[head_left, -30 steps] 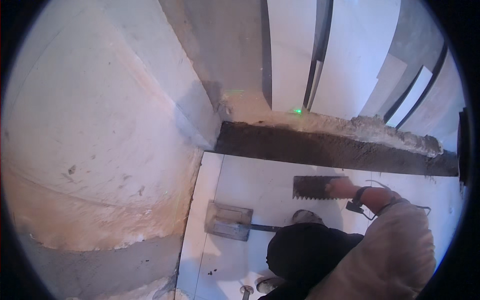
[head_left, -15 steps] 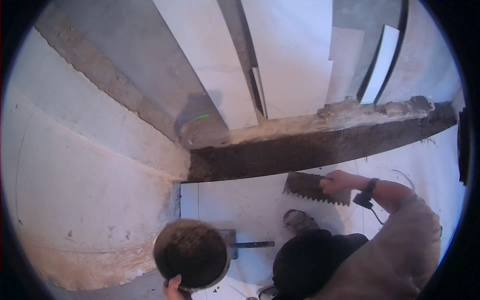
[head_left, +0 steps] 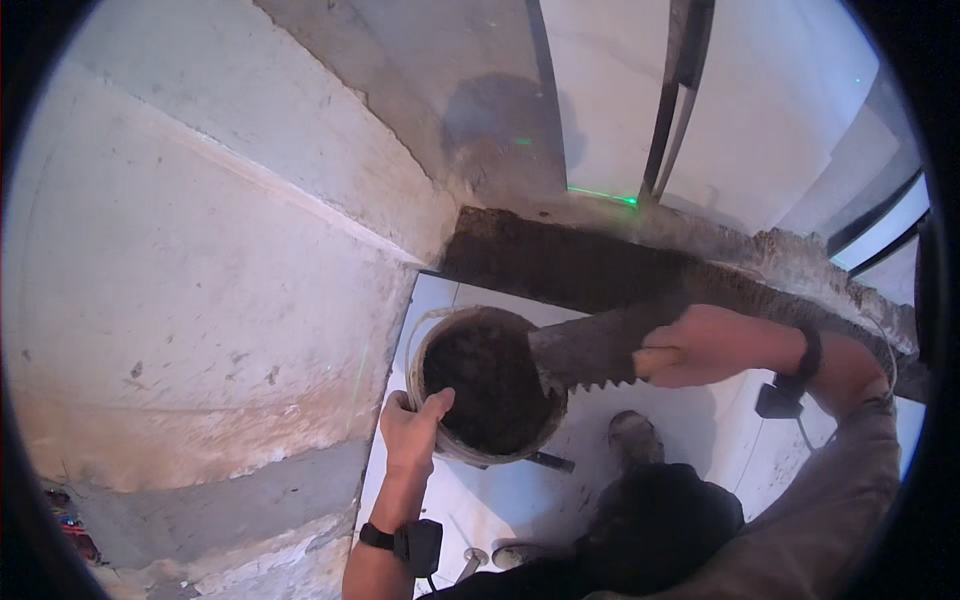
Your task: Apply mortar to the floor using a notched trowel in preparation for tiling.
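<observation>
Fingers [head_left: 438,402] of the left hand [head_left: 410,430] grip one bucket [head_left: 492,455] while the right hand [head_left: 708,345] clasps one notched trowel [head_left: 590,349].

I can see a loose brownish sleeve [head_left: 840,490] on the right arm, black trousers [head_left: 665,510], scuffed pale shoes [head_left: 635,438], and on each wrist a black strap [head_left: 810,352] carrying a boxy dark unit [head_left: 418,547] with a thin cable [head_left: 805,433].

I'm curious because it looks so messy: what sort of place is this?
Probably a room under renovation: there's a notched trowel, a bucket holding dark, mortar-like mix, and a patchy, unfinished wall.
</observation>
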